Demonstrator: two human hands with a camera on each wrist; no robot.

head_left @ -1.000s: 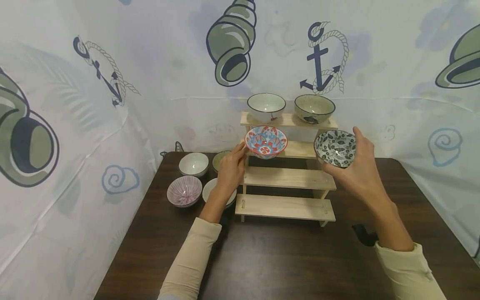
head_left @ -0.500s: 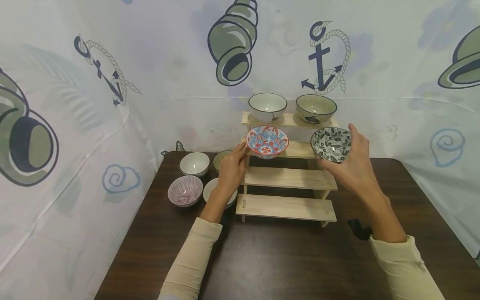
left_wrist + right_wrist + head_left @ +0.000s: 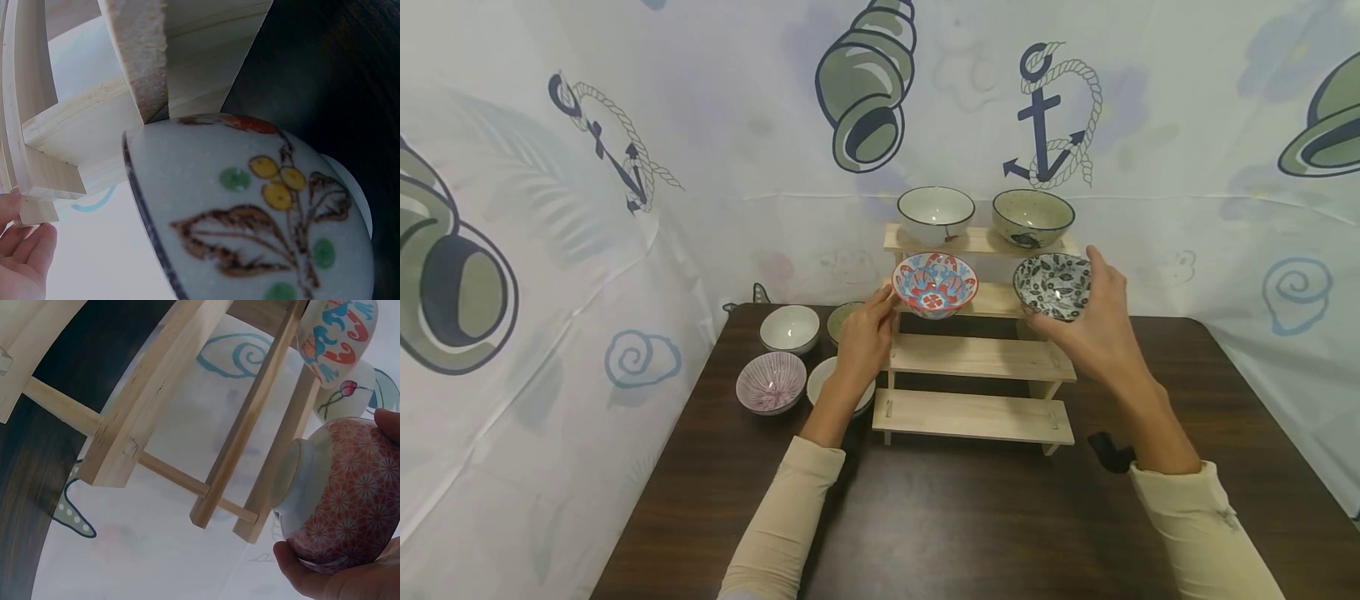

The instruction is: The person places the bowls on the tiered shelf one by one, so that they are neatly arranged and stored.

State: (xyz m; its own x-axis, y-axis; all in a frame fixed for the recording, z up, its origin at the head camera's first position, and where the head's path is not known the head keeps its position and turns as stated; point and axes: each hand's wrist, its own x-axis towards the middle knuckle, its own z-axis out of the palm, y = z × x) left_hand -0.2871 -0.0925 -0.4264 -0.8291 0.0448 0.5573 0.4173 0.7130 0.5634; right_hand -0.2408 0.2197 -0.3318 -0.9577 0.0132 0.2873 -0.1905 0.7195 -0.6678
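My right hand point(image 3: 1101, 329) grips a small bowl point(image 3: 1049, 286) by its rim and underside, at the right end of the stand's second-highest shelf. Its inside has a black-and-white leaf pattern; in the right wrist view the outside is red-patterned point(image 3: 362, 487) above a white foot. Whether the foot touches the shelf I cannot tell. My left hand point(image 3: 865, 337) holds the left end of that shelf on the wooden tiered stand point(image 3: 977, 354); in the left wrist view, thumb and fingers point(image 3: 37, 247) pinch the wood. Beside it sits a red-and-blue bowl point(image 3: 934, 285).
On the top shelf stand a white bowl point(image 3: 936, 208) and a greenish bowl point(image 3: 1033, 215). Several bowls are on the table at left, including a purple-striped one point(image 3: 771, 383) and a white one point(image 3: 790, 327). A black object point(image 3: 1108, 452) lies near my right forearm.
My right hand has carried the leaf-patterned bowl left and slightly upward, closer to the shelf's right end. The left hand has stayed at the stand.
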